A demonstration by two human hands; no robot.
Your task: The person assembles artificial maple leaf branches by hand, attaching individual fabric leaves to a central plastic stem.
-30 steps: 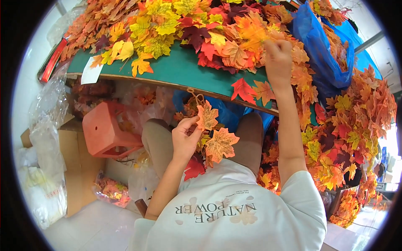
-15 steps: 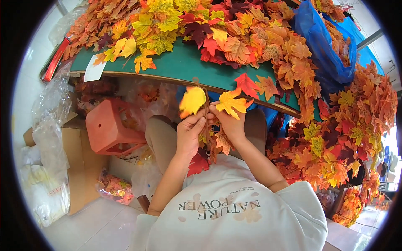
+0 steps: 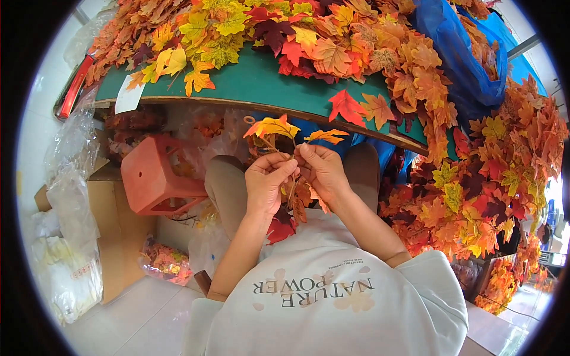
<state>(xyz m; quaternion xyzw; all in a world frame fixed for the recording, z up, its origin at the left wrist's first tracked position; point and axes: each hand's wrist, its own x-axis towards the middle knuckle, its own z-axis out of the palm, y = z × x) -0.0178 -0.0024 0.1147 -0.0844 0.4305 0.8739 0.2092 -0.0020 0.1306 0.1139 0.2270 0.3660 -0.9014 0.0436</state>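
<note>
Over my lap, just in front of the table edge, my left hand [image 3: 266,183] and my right hand [image 3: 323,173] meet with fingertips pinched. Between them they grip a brown-stemmed artificial maple leaf garland [image 3: 291,191]. A yellow-orange leaf [image 3: 274,126] rises above my left fingers, and a narrow-looking orange leaf [image 3: 326,136] stands over my right. A small brown loop [image 3: 249,120] shows at the stem's upper end. Beneath my hands hang more orange leaves and a red leaf [image 3: 281,229]. My fingers hide the exact spot they pinch.
Heaps of maple leaves [image 3: 332,56] cover much of the green table [image 3: 237,83]; more hang at the right beside a blue plastic bag [image 3: 460,56]. A loose red leaf [image 3: 347,108] lies near the edge. Left stand a red stool [image 3: 142,176] and cardboard box [image 3: 119,231].
The two upper leaves have turned and now appear more edge-on. My left hand has shifted slightly left, my right hand has rolled so its thumb shows, and the stem's loop has swung left.
</note>
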